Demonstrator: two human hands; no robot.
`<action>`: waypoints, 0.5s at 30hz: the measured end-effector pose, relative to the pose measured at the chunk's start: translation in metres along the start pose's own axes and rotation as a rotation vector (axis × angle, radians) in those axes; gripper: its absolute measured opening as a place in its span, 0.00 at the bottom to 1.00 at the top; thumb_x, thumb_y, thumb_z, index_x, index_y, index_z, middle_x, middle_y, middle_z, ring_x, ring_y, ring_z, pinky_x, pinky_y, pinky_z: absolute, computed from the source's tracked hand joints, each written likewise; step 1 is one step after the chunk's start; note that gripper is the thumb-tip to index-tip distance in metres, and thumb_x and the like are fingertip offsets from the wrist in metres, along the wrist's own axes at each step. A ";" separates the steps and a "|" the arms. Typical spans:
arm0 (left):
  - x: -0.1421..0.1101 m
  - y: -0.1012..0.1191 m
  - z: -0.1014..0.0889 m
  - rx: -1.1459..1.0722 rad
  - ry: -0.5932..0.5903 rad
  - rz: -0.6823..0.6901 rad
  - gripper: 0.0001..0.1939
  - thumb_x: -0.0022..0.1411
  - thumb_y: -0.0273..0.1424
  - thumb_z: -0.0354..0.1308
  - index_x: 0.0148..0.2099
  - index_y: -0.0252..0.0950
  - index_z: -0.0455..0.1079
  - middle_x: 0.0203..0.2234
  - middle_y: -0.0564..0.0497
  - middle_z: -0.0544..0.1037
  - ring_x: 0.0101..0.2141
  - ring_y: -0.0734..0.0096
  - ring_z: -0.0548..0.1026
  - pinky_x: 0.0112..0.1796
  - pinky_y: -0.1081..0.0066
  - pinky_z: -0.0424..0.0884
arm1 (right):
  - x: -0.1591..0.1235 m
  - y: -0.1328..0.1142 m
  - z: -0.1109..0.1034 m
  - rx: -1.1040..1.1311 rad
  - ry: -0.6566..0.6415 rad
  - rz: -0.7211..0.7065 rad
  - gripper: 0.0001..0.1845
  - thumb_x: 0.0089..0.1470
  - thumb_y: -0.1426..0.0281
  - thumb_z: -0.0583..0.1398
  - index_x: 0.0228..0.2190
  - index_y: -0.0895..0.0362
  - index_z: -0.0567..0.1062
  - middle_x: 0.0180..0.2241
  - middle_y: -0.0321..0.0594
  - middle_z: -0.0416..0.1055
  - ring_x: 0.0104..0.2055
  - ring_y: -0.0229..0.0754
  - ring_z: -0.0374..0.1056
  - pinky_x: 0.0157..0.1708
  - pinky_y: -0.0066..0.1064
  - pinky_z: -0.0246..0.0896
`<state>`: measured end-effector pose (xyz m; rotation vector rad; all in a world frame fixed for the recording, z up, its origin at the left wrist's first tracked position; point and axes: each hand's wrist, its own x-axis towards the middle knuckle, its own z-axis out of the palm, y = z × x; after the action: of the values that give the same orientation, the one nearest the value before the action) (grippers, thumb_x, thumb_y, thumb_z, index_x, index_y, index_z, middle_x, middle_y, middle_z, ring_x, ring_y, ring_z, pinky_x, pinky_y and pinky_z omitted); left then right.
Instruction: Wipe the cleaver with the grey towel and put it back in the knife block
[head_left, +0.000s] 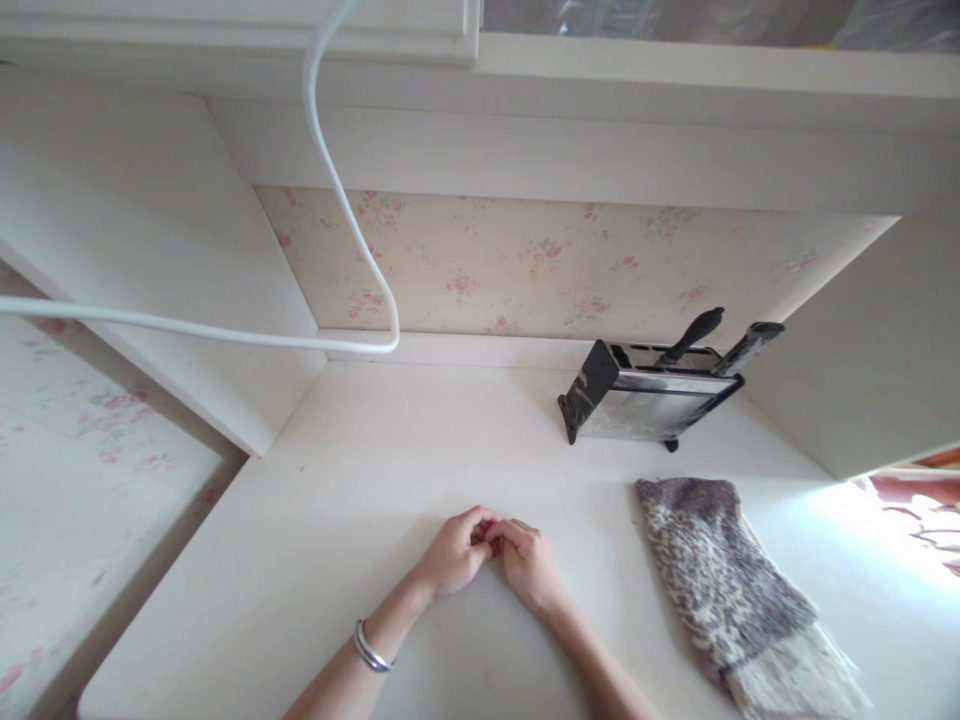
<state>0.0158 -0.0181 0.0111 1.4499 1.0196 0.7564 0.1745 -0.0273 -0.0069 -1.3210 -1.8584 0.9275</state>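
My left hand [454,553] and my right hand [529,563] rest side by side on the white desk top [360,480], near its front middle. Both have their fingers curled in, and the fingertips of the two hands touch each other. I cannot see anything between the fingers. A silver bangle [369,648] sits on my left wrist. A grey and white knitted scarf [731,590] lies flat on the desk to the right of my right hand, apart from it.
A metal knife holder [649,400] with two black-handled knives stands at the back right against the floral wall panel [525,265]. A white cable [352,225] hangs from above and loops left. White shelf walls close in both sides.
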 end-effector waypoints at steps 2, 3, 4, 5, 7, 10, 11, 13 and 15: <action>0.000 0.001 -0.001 -0.026 -0.005 -0.002 0.15 0.51 0.19 0.52 0.41 0.36 0.69 0.34 0.51 0.77 0.38 0.69 0.75 0.40 0.71 0.69 | 0.000 0.000 0.000 -0.002 0.000 -0.001 0.18 0.51 0.78 0.49 0.29 0.55 0.77 0.28 0.38 0.74 0.30 0.38 0.69 0.34 0.28 0.60; 0.000 0.001 -0.001 -0.037 -0.004 -0.004 0.15 0.51 0.19 0.52 0.41 0.35 0.69 0.34 0.51 0.77 0.38 0.69 0.75 0.40 0.71 0.69 | 0.001 0.001 0.000 -0.002 0.000 -0.004 0.18 0.51 0.79 0.49 0.29 0.55 0.77 0.28 0.38 0.74 0.30 0.38 0.68 0.33 0.28 0.60; 0.000 0.002 -0.001 -0.045 -0.003 -0.007 0.14 0.51 0.20 0.52 0.41 0.35 0.69 0.34 0.51 0.77 0.38 0.69 0.74 0.41 0.71 0.69 | 0.001 0.001 0.000 -0.003 0.000 -0.007 0.18 0.51 0.79 0.49 0.29 0.55 0.77 0.28 0.38 0.74 0.30 0.38 0.68 0.33 0.28 0.60; 0.000 0.002 -0.001 -0.052 -0.003 -0.011 0.14 0.51 0.20 0.52 0.41 0.35 0.69 0.34 0.51 0.77 0.38 0.69 0.74 0.41 0.71 0.69 | 0.001 0.000 0.000 -0.004 -0.001 -0.009 0.18 0.51 0.79 0.49 0.29 0.55 0.77 0.28 0.38 0.74 0.30 0.38 0.68 0.33 0.28 0.60; 0.001 0.002 -0.001 -0.063 -0.004 -0.020 0.14 0.51 0.20 0.53 0.41 0.35 0.69 0.34 0.51 0.77 0.38 0.69 0.74 0.41 0.71 0.68 | 0.001 0.000 -0.001 -0.007 0.000 -0.009 0.18 0.51 0.79 0.49 0.29 0.55 0.77 0.28 0.38 0.74 0.30 0.38 0.68 0.33 0.28 0.60; 0.001 0.002 -0.001 -0.076 -0.011 -0.036 0.14 0.51 0.20 0.54 0.42 0.35 0.70 0.34 0.51 0.77 0.38 0.69 0.74 0.40 0.71 0.68 | 0.000 -0.001 -0.001 -0.005 0.000 -0.005 0.18 0.51 0.79 0.48 0.29 0.54 0.77 0.28 0.38 0.74 0.30 0.39 0.68 0.33 0.28 0.60; 0.001 0.002 -0.001 -0.080 -0.014 -0.040 0.15 0.51 0.20 0.54 0.42 0.35 0.70 0.34 0.51 0.76 0.38 0.69 0.74 0.40 0.71 0.68 | 0.000 -0.002 -0.001 -0.007 0.001 -0.004 0.18 0.51 0.79 0.48 0.29 0.54 0.77 0.27 0.38 0.73 0.30 0.39 0.68 0.33 0.28 0.60; 0.001 0.002 -0.001 -0.086 -0.017 -0.046 0.15 0.51 0.20 0.54 0.42 0.35 0.69 0.33 0.52 0.76 0.37 0.69 0.74 0.39 0.71 0.68 | 0.000 -0.002 -0.001 -0.015 0.001 -0.004 0.18 0.52 0.78 0.48 0.29 0.54 0.77 0.27 0.38 0.73 0.30 0.39 0.69 0.33 0.29 0.60; 0.000 0.003 -0.001 -0.088 -0.018 -0.046 0.14 0.51 0.21 0.54 0.42 0.35 0.69 0.33 0.52 0.76 0.37 0.69 0.74 0.39 0.71 0.68 | 0.000 -0.002 -0.002 -0.022 0.001 -0.003 0.18 0.51 0.78 0.48 0.29 0.54 0.77 0.27 0.38 0.73 0.30 0.39 0.69 0.33 0.29 0.60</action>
<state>0.0157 -0.0172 0.0145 1.3507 0.9907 0.7445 0.1747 -0.0274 -0.0044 -1.3311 -1.8745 0.9077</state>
